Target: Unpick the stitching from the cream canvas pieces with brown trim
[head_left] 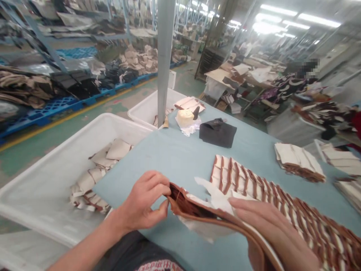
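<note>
A brown leather piece with white backing is held above the table, its two layers gaping like a pouch. My left hand pinches the left end of it between thumb and fingers. Along its far side lies my right hand, fingers fairly straight against the leather and a loose white sheet; the thumb is hidden. Just beyond my right hand, a long row of overlapping brown-and-white pieces covers the table's right part.
The blue-green table carries a black cloth, a yellowish block on white paper and a stack of pale pieces. A grey post rises at its far corner. Left stands a white bin with pale pieces. A person is at right.
</note>
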Demonstrator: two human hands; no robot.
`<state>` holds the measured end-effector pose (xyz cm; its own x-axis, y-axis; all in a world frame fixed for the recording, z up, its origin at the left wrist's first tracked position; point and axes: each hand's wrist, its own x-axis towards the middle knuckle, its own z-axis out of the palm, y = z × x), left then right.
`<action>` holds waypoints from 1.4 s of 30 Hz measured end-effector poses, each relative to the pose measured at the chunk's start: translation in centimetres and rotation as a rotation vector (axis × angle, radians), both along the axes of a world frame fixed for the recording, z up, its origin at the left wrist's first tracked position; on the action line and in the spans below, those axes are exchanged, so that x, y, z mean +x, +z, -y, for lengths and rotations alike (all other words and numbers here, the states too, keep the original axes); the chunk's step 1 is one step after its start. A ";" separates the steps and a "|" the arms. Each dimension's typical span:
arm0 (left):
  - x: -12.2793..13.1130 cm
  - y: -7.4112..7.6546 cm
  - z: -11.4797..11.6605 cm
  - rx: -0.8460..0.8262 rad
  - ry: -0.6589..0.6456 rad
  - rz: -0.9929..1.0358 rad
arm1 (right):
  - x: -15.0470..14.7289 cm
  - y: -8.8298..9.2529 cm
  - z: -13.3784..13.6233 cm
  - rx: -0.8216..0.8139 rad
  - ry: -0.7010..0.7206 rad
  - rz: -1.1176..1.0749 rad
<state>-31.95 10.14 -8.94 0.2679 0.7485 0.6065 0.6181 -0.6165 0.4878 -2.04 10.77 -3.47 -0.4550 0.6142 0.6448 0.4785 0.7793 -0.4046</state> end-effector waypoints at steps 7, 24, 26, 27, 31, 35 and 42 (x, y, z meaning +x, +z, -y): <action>1.0 -2.1 4.2 -0.093 0.011 -0.194 | 0.1 -2.5 5.0 0.099 -0.090 0.071; -1.0 -3.0 8.2 -0.128 0.191 -0.468 | 0.1 -5.9 4.4 0.171 0.036 0.106; -0.9 -2.7 8.5 -0.106 0.143 -0.478 | 0.0 -6.1 4.2 0.143 0.035 0.099; -0.8 -2.6 8.7 -0.108 0.103 -0.481 | -0.1 -6.3 4.1 0.120 0.040 0.100; 0.0 -1.8 9.4 -0.225 -0.081 -0.445 | -0.6 -8.1 2.9 -0.029 0.026 -0.017; 0.8 0.0 9.5 -0.404 -0.198 -0.379 | -1.7 -11.4 0.3 -0.228 -0.120 -0.190; 1.0 3.0 5.8 -0.826 -0.286 -0.146 | -4.6 -14.8 -4.3 -0.485 -0.234 -0.138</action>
<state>-30.97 4.32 -5.95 0.5440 0.8251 -0.1525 0.5852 -0.2429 0.7737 -6.66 15.11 -18.31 -0.2023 0.9299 0.3073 0.5335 0.3677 -0.7616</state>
